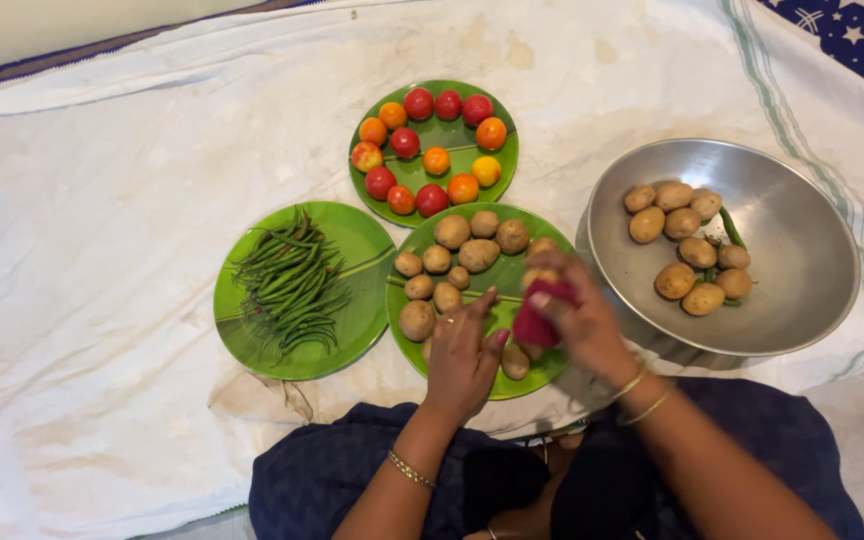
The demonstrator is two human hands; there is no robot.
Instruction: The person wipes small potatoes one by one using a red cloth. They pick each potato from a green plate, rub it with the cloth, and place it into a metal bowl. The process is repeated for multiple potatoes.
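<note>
Near edge: person seated, dark blue garment, bangles on both wrists. Left hand (462,355) hovers over near part of green plate w/ potatoes (512,275), fingers loosely spread, palm down, nothing clearly gripped; fingertips just beside a dark red cloth (535,325). Right hand (577,315) is closed round that cloth and appears to hold a potato (542,274) at its fingertips; motion blur, so exact grip can't be confirmed. Cloth sits above plate's right-hand part, between the two hands.

Left of that plate: second green plate w/ green beans (347,235), piled lengthwise. Right: steel bowl (802,250), approx. nine potatoes plus a few beans inside, left portion. Far: third green plate w/ tomatoes (437,130), red, orange, yellow. All rest on a stained white sheet (102,250).
</note>
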